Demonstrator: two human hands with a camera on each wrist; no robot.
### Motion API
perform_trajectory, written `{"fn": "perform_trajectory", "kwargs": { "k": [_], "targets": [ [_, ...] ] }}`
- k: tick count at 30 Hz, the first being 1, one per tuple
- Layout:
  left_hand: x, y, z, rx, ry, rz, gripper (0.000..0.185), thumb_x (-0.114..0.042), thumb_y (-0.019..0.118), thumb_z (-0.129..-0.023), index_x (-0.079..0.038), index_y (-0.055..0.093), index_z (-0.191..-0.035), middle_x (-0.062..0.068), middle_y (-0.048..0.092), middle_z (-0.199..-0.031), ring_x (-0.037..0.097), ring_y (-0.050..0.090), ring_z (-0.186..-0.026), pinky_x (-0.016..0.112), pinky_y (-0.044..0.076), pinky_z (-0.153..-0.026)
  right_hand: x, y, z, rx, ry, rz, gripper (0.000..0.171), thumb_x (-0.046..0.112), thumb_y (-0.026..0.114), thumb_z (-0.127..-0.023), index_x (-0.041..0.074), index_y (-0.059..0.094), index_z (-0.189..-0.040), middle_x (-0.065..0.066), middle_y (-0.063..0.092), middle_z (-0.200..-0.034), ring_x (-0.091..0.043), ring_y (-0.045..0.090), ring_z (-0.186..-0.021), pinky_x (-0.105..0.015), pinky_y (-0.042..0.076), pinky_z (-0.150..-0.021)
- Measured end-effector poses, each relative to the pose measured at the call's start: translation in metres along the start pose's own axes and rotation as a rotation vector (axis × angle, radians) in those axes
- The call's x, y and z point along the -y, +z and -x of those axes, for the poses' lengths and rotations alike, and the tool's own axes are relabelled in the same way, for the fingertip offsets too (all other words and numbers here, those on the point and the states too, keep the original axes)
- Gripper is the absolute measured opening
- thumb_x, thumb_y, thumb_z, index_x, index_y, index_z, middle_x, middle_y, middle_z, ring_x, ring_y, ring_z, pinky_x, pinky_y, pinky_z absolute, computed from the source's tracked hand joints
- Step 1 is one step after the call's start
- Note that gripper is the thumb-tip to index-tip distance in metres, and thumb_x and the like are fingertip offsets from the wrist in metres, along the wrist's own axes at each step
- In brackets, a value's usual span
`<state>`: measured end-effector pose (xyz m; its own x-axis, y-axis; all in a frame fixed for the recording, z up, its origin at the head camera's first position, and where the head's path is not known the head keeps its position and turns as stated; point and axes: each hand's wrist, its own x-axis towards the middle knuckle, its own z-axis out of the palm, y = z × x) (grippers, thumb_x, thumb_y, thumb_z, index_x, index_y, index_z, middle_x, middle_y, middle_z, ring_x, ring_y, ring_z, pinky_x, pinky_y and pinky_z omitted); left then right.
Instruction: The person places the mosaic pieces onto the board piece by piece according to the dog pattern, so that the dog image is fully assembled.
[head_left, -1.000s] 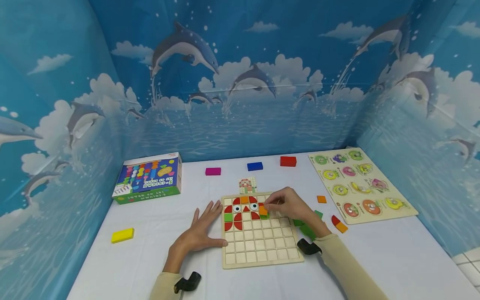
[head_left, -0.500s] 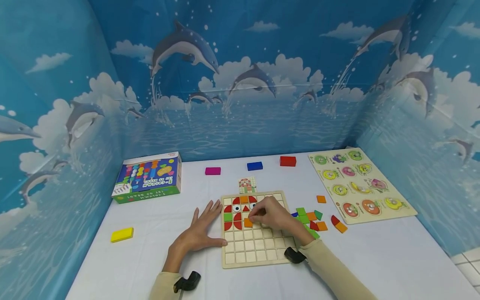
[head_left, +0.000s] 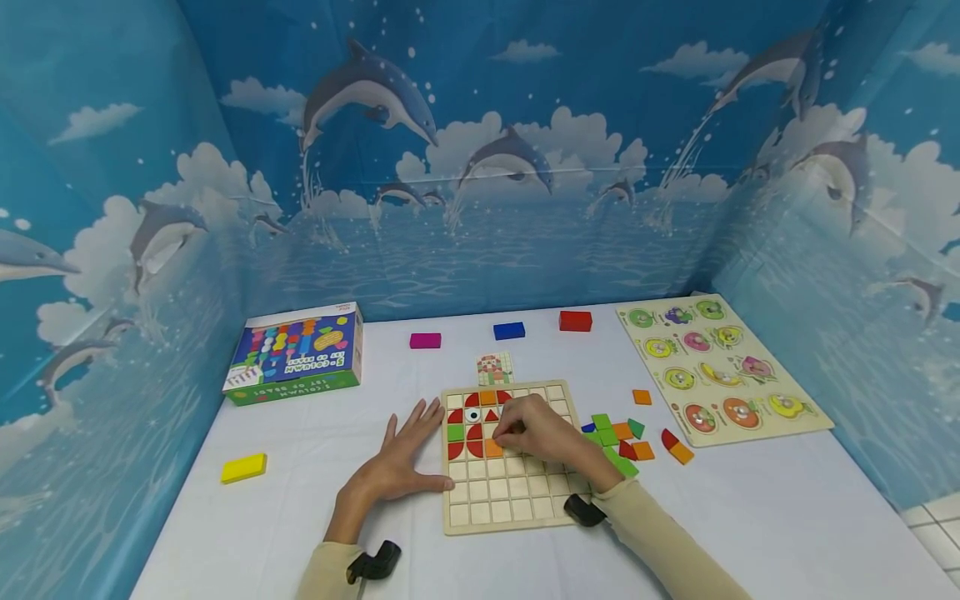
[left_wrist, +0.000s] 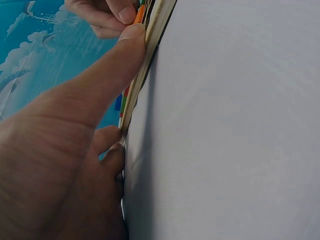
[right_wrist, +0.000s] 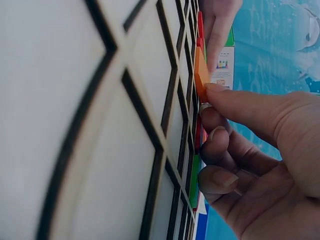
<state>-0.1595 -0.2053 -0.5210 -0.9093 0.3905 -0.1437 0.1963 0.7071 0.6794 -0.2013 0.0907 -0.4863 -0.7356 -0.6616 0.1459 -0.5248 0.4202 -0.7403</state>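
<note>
I see my right hand (head_left: 536, 433) pinching a small orange square tile (head_left: 492, 447) on the wooden grid board (head_left: 510, 492). My left hand (head_left: 401, 462) lies flat, fingers straight, touching the board's left edge.

Both arms wear long beige sleeves (head_left: 675, 533) that end at the wrist — the hands (head_left: 543, 433) are bare. A small black device (head_left: 375, 564) — strapped on — sits at each wrist.

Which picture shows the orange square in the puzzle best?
The right wrist view: the orange square sits close up, its edge under the right hand. The head view shows it small; the left wrist view shows only a sliver.
</note>
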Motion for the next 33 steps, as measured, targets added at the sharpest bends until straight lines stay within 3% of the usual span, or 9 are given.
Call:
{"fn": "perform_trajectory", "kwargs": {
  "k": [6, 15, 21, 25, 33],
  "targets": [
    [0.000, 0.000, 0.000, -0.010, 0.014, 0.006, 0.121, -0.056, 0.093, -0.078, -0.024, 0.026, -0.173, -0.006, 0.013, -0.182, 0.023, -0.003, -0.169, 0.059, -0.015, -0.132, -0.003, -0.002, 0.000, -0.029, -0.008, 0.010, 0.007, 0.002, 0.084, -0.092, 0.008, 0.087, -0.092, 0.005, 0.075, -0.087, -0.006, 0.064, -0.080, -0.024, 0.059, -0.072],
    [-0.007, -0.003, 0.004, -0.012, 0.046, 0.026, 0.121, -0.056, 0.093, -0.078, -0.018, 0.028, -0.173, 0.001, 0.015, -0.182, 0.030, -0.001, -0.169, 0.063, -0.015, -0.131, -0.023, -0.028, 0.009, -0.230, 0.033, 0.096, 0.006, -0.001, 0.080, -0.095, 0.002, 0.084, -0.099, -0.002, 0.074, -0.089, -0.008, 0.060, -0.072, -0.024, 0.055, -0.064],
    [-0.009, -0.005, 0.004, 0.013, -0.005, 0.006, 0.121, -0.050, 0.095, -0.079, -0.021, 0.025, -0.173, -0.004, 0.012, -0.182, 0.024, -0.004, -0.169, 0.058, -0.016, -0.132, -0.031, -0.035, 0.013, -0.214, 0.088, 0.135, 0.006, 0.001, 0.078, -0.098, 0.002, 0.084, -0.096, -0.002, 0.073, -0.086, -0.009, 0.056, -0.070, -0.024, 0.049, -0.061],
    [-0.009, -0.006, 0.004, 0.009, 0.014, 0.018, 0.121, -0.051, 0.095, -0.078, -0.018, 0.026, -0.173, 0.001, 0.014, -0.182, 0.029, -0.002, -0.169, 0.061, -0.015, -0.132, -0.030, -0.036, 0.013, -0.190, 0.128, 0.147, 0.008, 0.002, 0.077, -0.098, 0.002, 0.084, -0.094, -0.001, 0.072, -0.084, -0.008, 0.055, -0.071, -0.024, 0.048, -0.062],
    [-0.003, -0.002, 0.002, -0.001, 0.011, 0.014, 0.123, -0.054, 0.095, -0.077, -0.022, 0.025, -0.173, -0.006, 0.012, -0.182, 0.023, -0.003, -0.169, 0.057, -0.016, -0.132, -0.028, -0.037, 0.013, -0.169, 0.173, 0.158, 0.009, 0.003, 0.077, -0.098, 0.002, 0.085, -0.093, 0.001, 0.073, -0.085, -0.009, 0.059, -0.076, -0.025, 0.053, -0.069]
  ]
}}
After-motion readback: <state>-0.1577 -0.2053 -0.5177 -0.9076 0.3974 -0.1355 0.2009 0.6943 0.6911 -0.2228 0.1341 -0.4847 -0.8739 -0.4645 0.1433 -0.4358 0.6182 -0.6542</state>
